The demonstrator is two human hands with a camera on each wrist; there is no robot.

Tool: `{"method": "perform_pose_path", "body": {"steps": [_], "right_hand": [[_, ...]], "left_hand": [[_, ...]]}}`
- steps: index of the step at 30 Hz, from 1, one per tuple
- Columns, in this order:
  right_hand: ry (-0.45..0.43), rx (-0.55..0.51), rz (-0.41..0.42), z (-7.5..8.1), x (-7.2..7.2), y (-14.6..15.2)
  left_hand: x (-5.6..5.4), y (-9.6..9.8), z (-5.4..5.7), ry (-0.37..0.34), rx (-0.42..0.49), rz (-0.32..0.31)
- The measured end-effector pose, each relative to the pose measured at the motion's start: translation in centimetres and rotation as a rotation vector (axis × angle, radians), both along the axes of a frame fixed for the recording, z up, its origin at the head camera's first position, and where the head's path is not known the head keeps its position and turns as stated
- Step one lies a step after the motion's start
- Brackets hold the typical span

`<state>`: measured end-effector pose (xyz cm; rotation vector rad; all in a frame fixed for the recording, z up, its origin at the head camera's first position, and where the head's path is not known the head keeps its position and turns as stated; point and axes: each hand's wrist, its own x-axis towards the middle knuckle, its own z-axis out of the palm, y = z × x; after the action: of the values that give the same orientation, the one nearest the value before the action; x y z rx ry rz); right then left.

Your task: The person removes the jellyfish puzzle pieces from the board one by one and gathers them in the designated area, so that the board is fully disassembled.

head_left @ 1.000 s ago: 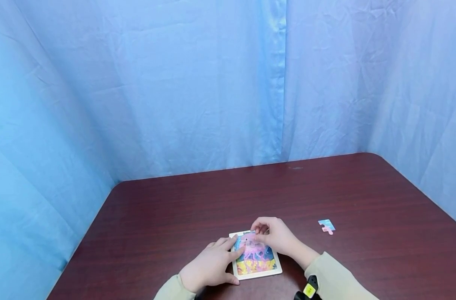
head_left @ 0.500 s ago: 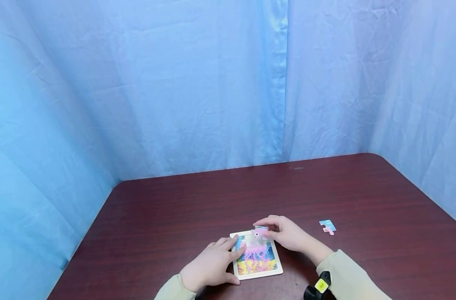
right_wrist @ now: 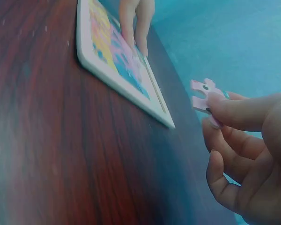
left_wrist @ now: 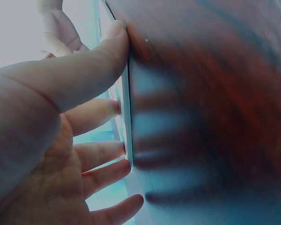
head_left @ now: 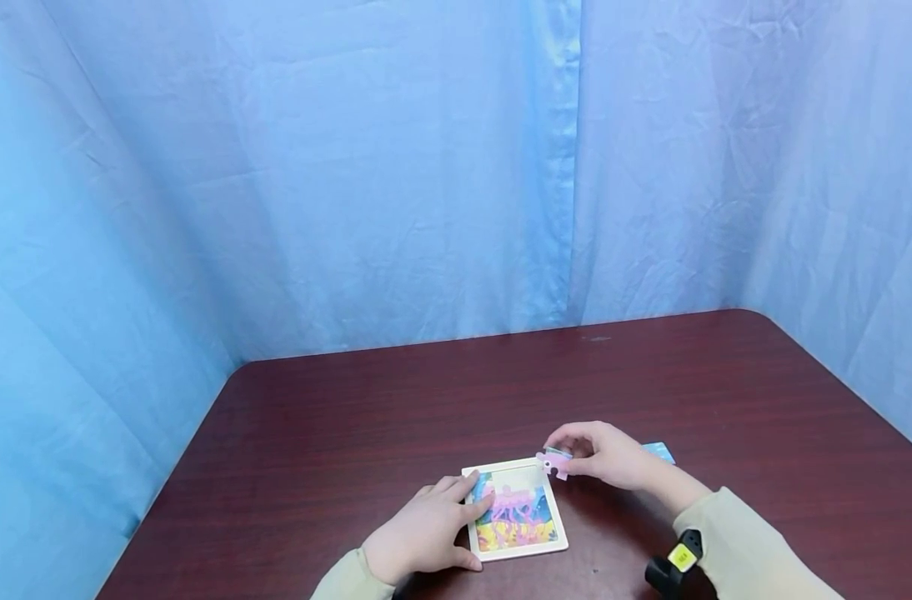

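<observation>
A pink jigsaw piece [head_left: 555, 463] with an eye printed on it is pinched between thumb and fingers of my right hand [head_left: 606, 454], just off the upper right corner of the puzzle tray [head_left: 563, 533]. In the right wrist view that puzzle piece [right_wrist: 207, 96] hangs above the table. Pink tentacles and yellow seabed show in the tray, with a pale bare gap along its upper part. My left hand [head_left: 429, 527] rests spread over the tray's left side. In the left wrist view its thumb [left_wrist: 98, 61] and fingertips touch the tray's edge.
A second puzzle piece [head_left: 658, 452], blue on top, lies on the table to the right, partly hidden behind my right hand. The dark red wooden table [head_left: 351, 425] is bounded by blue curtains [head_left: 396, 167] behind and at both sides.
My right hand has lifted the pink eyed piece out of the tray's upper part and carried it rightwards, baring the gap. My left hand stays on the tray.
</observation>
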<state>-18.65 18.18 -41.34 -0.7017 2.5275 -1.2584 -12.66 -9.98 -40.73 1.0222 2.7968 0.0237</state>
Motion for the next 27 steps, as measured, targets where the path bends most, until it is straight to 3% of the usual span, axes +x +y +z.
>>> {"method": "perform_pose_path", "body": {"steps": [7, 15, 23, 27], "right_hand": [[0.052, 0.072, 0.02, 0.4, -0.5, 2.1], [0.047, 0.089, -0.009, 0.6, -0.9, 4.3], [0.051, 0.174, -0.085, 0.7, -1.2, 5.7], [0.092, 0.222, -0.067, 0.8, -1.3, 6.2]], "left_hand": [[0.0, 0.0, 0.1, -0.003, 0.0, -0.002], [0.1, 0.0, 0.2, -0.004, -0.001, 0.0], [0.1, 0.1, 0.2, -0.008, 0.001, 0.003], [0.1, 0.1, 0.2, -0.012, 0.002, 0.004]]}}
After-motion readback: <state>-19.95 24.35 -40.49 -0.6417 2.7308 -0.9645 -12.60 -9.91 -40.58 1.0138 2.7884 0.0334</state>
